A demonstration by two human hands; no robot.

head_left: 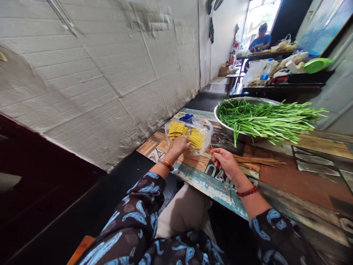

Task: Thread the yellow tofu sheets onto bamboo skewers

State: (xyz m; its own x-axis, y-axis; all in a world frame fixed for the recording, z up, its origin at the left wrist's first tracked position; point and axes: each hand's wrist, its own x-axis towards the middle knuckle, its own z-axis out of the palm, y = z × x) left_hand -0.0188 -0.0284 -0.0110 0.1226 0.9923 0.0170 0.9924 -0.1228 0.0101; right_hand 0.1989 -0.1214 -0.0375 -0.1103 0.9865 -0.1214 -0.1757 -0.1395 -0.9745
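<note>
A clear plastic bag lies spread on the table with two stacks of yellow crinkle-cut pieces in it. Over these pieces, touching the near stack, is my left hand, its fingers curled down and mostly hidden behind the back of the hand. What they grip, if anything, does not show. My right hand, just right of the bag, pinches a thin wooden skewer that slants down toward the table's front edge. A bundle of wooden skewers rests on the table beyond that hand.
A large metal bowl heaped with long green stalks stands behind the skewers. Some blue material lies behind the bag. The white wall runs along the left. Another person sits at a far table, past a water bottle.
</note>
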